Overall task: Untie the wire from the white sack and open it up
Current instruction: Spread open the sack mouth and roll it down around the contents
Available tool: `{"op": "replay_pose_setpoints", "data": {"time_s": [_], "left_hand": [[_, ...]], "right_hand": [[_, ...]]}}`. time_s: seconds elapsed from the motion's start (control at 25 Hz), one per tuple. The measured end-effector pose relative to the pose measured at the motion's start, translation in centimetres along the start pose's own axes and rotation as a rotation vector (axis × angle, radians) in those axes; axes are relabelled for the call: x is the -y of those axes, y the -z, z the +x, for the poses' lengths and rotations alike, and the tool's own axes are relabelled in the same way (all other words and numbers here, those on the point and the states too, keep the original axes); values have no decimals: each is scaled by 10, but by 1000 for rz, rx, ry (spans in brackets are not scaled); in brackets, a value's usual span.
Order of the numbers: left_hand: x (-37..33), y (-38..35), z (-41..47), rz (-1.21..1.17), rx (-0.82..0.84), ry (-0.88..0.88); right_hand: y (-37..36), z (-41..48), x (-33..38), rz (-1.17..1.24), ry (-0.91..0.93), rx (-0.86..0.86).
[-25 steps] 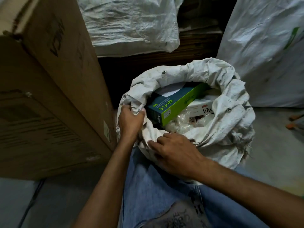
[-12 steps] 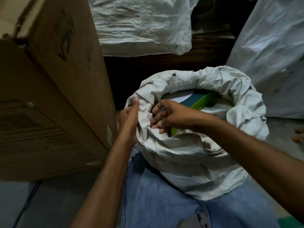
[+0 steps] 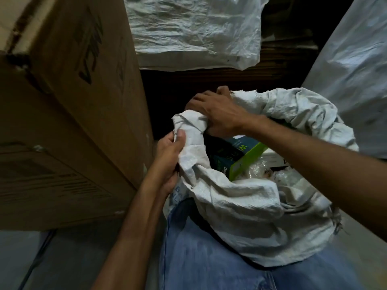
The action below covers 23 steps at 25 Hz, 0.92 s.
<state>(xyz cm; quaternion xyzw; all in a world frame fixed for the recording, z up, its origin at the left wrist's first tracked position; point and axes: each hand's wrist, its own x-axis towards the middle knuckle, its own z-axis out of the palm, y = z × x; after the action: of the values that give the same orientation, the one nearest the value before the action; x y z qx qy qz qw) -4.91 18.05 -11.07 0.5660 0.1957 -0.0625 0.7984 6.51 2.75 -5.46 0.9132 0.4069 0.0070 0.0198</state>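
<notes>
The left hand pinches the rolled rim of the white sack, and the right hand grips that rim farther back. The sack (mouth open) rests against blue jeans, a teal-and-green box inside, beside a cardboard carton.

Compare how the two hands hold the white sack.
The left hand pinches the rolled rim at the near left side; the right hand grips it farther back, its arm crossing the opening. The left hand shows its thumb side; the right hand shows its back. Both hold the white sack by its rim.
</notes>
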Motion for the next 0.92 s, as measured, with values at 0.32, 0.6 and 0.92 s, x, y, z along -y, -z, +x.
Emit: {"op": "replay_pose_setpoints", "data": {"time_s": [0.32, 0.6, 0.92], "left_hand": [[-24, -24, -21, 1310, -345, -470], [-14, -46, 18, 1421, -369, -376], [1, 8, 43, 654, -102, -146]], "right_hand": [[20, 47, 7, 137, -160, 203], [-7, 5, -6, 39, -44, 6], [-57, -27, -48, -342, 118, -185]]}}
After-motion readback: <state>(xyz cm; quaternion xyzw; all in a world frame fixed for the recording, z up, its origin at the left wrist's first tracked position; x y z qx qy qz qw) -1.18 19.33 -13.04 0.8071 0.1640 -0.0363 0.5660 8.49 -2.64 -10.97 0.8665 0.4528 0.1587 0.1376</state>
